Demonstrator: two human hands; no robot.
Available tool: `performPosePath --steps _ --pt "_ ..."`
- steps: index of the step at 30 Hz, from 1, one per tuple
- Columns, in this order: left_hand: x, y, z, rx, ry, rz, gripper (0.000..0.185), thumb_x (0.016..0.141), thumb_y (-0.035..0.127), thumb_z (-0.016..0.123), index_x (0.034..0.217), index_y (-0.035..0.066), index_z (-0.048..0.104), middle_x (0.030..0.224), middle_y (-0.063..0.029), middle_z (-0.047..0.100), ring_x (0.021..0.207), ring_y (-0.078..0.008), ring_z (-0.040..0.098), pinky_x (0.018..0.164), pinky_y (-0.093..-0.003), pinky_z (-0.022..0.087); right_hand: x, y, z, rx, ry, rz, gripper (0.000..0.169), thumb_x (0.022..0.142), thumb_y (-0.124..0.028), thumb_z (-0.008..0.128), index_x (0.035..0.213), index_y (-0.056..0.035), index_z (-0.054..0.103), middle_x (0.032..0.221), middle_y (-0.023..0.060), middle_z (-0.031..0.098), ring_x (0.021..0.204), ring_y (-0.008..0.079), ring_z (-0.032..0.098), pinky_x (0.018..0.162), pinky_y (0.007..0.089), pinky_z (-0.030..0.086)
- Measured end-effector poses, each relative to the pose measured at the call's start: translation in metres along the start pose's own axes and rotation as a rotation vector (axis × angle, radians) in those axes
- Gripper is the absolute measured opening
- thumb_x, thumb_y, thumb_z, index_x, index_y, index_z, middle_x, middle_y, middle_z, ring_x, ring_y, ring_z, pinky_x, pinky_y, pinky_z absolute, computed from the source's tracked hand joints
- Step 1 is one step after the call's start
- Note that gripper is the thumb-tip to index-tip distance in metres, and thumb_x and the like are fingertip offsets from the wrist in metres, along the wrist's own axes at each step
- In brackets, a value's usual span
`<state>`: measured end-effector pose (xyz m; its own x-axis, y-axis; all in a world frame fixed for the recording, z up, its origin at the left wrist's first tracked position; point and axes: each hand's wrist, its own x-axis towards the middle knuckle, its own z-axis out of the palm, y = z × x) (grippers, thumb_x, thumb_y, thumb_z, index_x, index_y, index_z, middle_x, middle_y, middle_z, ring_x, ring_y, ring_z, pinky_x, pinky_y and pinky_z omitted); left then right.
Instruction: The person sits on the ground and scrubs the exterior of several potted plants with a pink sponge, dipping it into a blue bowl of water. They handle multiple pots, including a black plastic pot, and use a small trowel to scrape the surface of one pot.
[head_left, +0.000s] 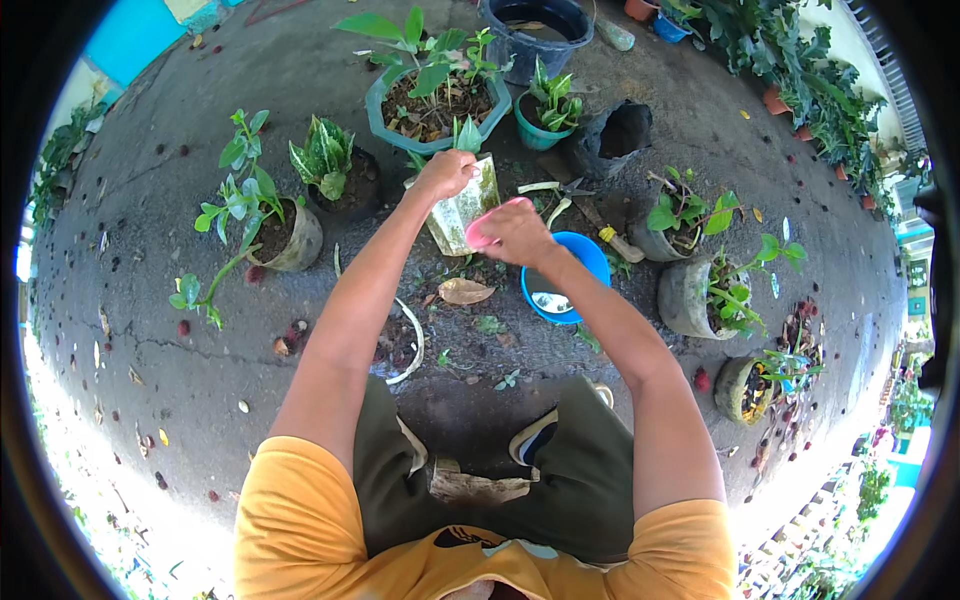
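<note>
My left hand (448, 176) grips the upper edge of a whitish, tapered plant pot (459, 217) stained with green algae. A small plant's leaves (468, 136) show just beyond that hand; whether they grow in this pot I cannot tell. In my right hand (519, 234) is a pink scrubbing brush or scrubber (484, 229), held against the pot's lower right side. The scrubber's working face is hidden. Close under my right forearm stands a light blue bucket (607, 262) with water in it. A dry brown leaf (465, 291) lies on the wet ground near the pot.
Scissors or shears (576, 189) and a wooden-handled tool (624, 246) lie right of the pot. Potted plants flank me, including a variegated one (326, 154) and a grey pot (686, 296). Farther off are an octagonal planter (382, 124), a black plant bag (589, 142) and a dark bucket (529, 64).
</note>
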<state>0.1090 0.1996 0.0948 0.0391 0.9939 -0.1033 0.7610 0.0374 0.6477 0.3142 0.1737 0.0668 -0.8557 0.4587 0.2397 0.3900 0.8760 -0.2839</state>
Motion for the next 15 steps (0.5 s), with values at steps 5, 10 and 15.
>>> performPosePath --steps 5,10,15 --pt "-0.001 -0.002 -0.004 0.001 -0.032 -0.015 0.024 0.089 0.026 0.058 0.092 0.002 0.059 0.074 -0.0157 0.059 0.068 -0.0250 0.058 0.065 -0.0397 0.042 -0.026 0.060 -0.051 -0.009 -0.099 0.445 0.026 0.069 -0.032 0.069 0.087 -0.0134 0.068 0.087 0.0099 0.067 0.085 0.0285 0.064 0.075 0.0404 0.049" --pt "-0.004 -0.006 -0.007 -0.084 -0.023 -0.044 0.024 0.089 0.027 0.058 0.095 0.004 0.061 0.082 -0.0147 0.061 0.074 -0.0257 0.059 0.068 -0.0398 0.044 -0.070 0.078 -0.049 0.247 -0.718 0.506 0.035 0.062 -0.033 0.073 0.086 -0.0076 0.068 0.085 0.0136 0.068 0.080 0.0318 0.065 0.069 0.0407 0.051" --pt "-0.004 -0.006 -0.003 -0.124 -0.051 -0.035 0.026 0.088 0.028 0.058 0.099 0.006 0.063 0.093 -0.0162 0.064 0.087 -0.0317 0.062 0.075 -0.0410 0.046 -0.114 0.061 0.015 0.281 -0.617 0.595 0.045 0.063 -0.029 0.074 0.099 -0.0052 0.064 0.104 0.0160 0.065 0.098 0.0319 0.061 0.083 0.0396 0.049"
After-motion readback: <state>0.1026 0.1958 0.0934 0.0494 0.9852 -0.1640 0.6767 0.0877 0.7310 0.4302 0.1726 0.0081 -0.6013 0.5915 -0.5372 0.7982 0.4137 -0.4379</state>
